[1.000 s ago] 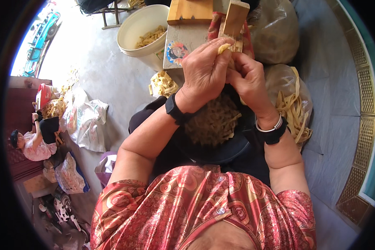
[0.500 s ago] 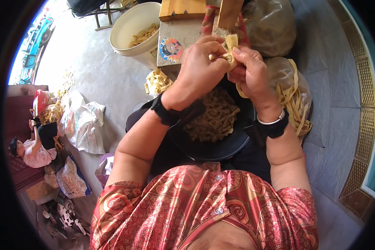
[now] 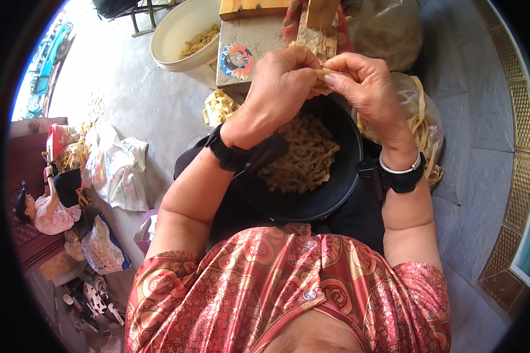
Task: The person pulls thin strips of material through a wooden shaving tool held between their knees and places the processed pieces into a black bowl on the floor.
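Near a black basin [image 3: 345,170] of short yellowish pieces [image 3: 300,162], we pinch a flat pale-yellow strip [image 3: 321,73] between thumb and fingers of our left hand [image 3: 281,77] and right hand [image 3: 371,87].

Pale-yellow strip [image 3: 321,73], black basin [image 3: 343,187], red-gold swirl-patterned shirt [image 3: 265,288]

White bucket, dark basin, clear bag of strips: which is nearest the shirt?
Dark basin, just in front of the patterned shirt; white bucket is farther off left, clear bag farther off right.
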Motion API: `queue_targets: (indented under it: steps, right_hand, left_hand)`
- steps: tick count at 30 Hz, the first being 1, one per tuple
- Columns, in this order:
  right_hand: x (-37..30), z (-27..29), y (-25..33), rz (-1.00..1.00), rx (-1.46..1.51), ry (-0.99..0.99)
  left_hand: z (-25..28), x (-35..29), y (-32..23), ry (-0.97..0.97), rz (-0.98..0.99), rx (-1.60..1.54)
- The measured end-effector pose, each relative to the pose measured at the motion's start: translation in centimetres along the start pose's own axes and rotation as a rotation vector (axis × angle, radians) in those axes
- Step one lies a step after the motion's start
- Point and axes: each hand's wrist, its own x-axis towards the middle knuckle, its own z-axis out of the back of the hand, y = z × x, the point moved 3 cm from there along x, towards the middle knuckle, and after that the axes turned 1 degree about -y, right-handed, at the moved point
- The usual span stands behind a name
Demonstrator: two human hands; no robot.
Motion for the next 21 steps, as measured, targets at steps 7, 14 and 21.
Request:
queue_targets:
  steps: [7,14,21]
  right_hand:
    - [-0.6,0.6,-1.1,-0.362,0.948,0.196]
    - [-0.5,-0.5,-0.7,-0.293,0.755,-0.068]
    - [-0.3,0.5,-0.1,-0.201,0.510,-0.077]
  left_hand:
    - [0.4,-0.5,-1.4,-0.248,-0.407,0.438]
    - [0.5,-0.8,-1.9,-0.084,-0.574,0.483]
    - [1.6,0.0,-1.3,0.267,-0.079,-0.076]
